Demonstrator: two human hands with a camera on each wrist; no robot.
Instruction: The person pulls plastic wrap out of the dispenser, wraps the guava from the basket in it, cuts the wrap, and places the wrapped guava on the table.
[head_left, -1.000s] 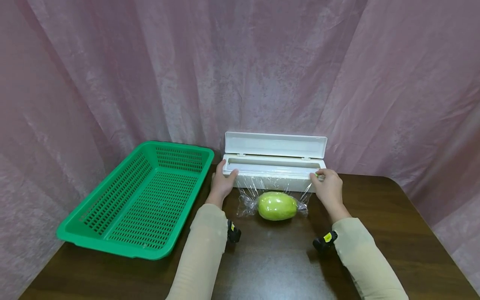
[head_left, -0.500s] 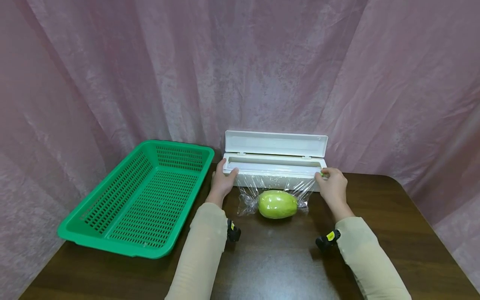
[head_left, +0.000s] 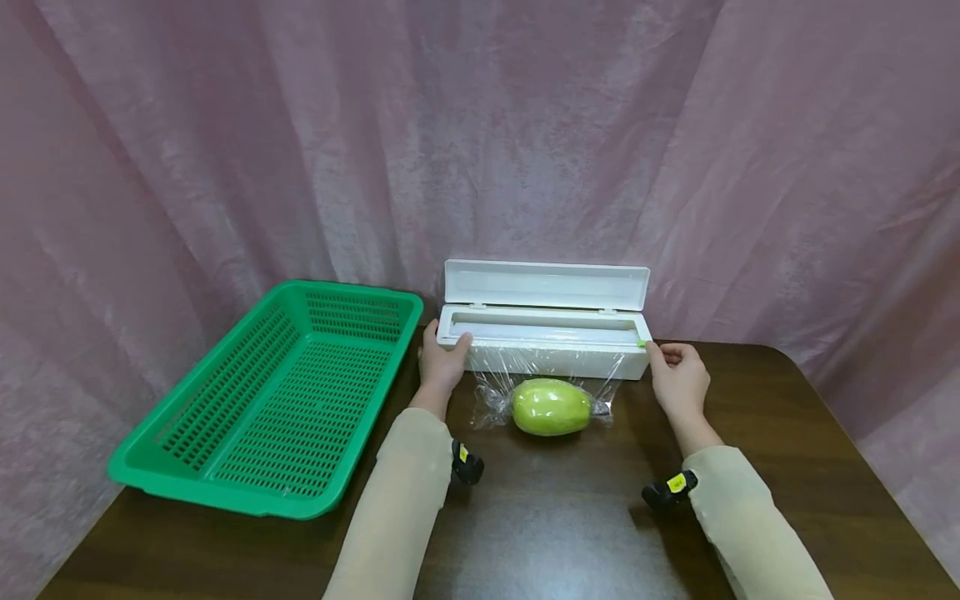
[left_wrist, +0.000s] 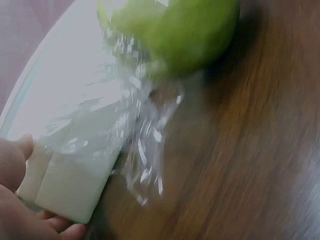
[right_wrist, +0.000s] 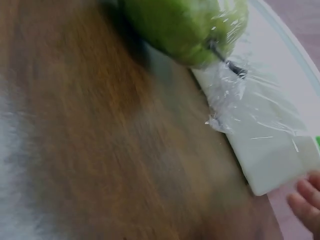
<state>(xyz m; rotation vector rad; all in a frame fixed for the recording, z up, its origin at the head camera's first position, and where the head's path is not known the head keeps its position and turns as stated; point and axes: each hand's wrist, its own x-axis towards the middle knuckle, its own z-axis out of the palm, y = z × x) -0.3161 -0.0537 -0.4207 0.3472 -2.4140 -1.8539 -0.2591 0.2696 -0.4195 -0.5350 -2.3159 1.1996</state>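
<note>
A white cling film dispenser (head_left: 555, 358) stands with its lid (head_left: 547, 285) raised and a roll inside. My left hand (head_left: 442, 367) grips its left end, thumb on the top edge and fingers around the side, also seen in the left wrist view. A green slide cutter (head_left: 642, 342) sits at the right end of the dispenser's front edge. Just beyond it, my right hand (head_left: 681, 383) has its thumb right by the cutter and its fingers loosely bent. In front lies an oval green fruit (head_left: 551, 407) with a dark stem, wrapped in clear cling film (left_wrist: 145, 145) that reaches the dispenser.
A large green plastic basket (head_left: 375, 417) with slotted walls stands on the left of the dark wooden table (head_left: 540, 533). A pink curtain (head_left: 525, 125) hangs close behind the dispenser. Black wrist cameras (head_left: 667, 492) are strapped at both cuffs.
My right hand has slid the green cutter rightward to the dispenser's end, and its thumb has come off to the cutter's right. The left hand keeps its grip.
</note>
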